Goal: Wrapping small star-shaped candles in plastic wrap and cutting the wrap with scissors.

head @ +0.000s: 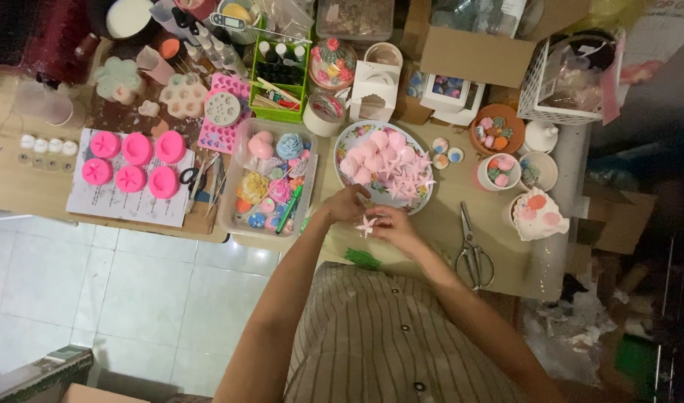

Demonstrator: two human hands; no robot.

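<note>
Both hands met just below the floral plate (347, 140) — the left hand (345, 204) and right hand (393, 226) pinched a small pink star (367, 224) between their fingertips, scissors (472, 254) lying to its right.

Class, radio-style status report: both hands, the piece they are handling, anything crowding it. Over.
Left hand and right hand both pinching a small pale pink star piece. Held just below the floral plate of pink pieces. Scissors lie clear to the right.

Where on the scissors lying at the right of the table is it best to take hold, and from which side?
Probably by the looped handles: the scissors lie flat, closed blades pointing away toward the flowered plate, handles at the near edge. Come from the near side with the right hand.
</note>
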